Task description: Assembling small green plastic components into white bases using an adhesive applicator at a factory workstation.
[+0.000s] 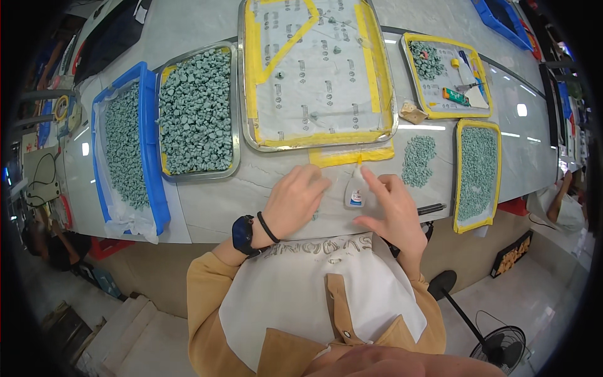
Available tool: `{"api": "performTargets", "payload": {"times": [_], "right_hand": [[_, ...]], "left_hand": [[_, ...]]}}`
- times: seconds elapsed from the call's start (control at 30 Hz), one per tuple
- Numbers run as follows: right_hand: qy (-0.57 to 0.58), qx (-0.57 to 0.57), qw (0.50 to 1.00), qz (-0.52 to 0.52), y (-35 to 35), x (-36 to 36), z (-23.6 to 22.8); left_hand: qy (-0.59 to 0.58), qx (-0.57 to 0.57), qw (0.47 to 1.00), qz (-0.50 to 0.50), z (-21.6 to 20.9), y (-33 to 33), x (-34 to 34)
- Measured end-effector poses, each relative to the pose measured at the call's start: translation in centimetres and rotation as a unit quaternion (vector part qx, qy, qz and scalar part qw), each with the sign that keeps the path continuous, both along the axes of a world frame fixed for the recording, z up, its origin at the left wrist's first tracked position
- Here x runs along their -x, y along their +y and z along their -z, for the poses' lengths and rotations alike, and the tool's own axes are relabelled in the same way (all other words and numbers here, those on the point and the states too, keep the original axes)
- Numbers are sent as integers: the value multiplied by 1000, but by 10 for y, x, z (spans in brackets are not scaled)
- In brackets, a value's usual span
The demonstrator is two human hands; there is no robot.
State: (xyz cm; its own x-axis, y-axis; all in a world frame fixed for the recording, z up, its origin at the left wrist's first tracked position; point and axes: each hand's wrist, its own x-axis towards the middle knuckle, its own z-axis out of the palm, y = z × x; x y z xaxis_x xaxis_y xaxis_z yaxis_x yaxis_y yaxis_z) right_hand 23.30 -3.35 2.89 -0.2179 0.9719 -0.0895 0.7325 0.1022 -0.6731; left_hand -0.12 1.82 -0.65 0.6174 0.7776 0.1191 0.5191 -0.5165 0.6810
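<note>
My left hand [294,201] rests on the grey table top [213,201] with its fingers bent down; whatever is under the fingertips is hidden. A black watch and a black band sit on that wrist. A small white glue bottle [355,190] with a yellow tip stands between my hands. My right hand [392,210] is just to its right, fingers spread, with the index finger beside the nozzle. Right behind the bottle lies a large metal tray [246,113] lined with yellow tape and a clear sheet carrying small dark pieces.
A metal tray [233,107] and a blue bin [149,151] at left are full of small green stones. More stones lie loose [418,157] and in a yellow-edged tray [460,176] at right. Another tray [433,114] holds tools. A person [565,210] sits at far right; a fan [500,347] stands on the floor.
</note>
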Motion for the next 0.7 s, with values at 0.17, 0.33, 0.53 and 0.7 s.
{"api": "performTargets", "payload": {"times": [0.17,0.33,0.53,0.7], "right_hand": [[-62,23,996,-62,3,15,25],[16,16,999,-46,5,17,16],[133,-47,990,-27,-10,11,25],[329,-198,923,28,-24,12,33]], "left_hand": [[-15,32,999,-15,14,1,-3],[-31,54,998,-11,18,4,4],[-127,93,987,-26,-1,8,8],[-292,386,875,27,-20,2,3]]}}
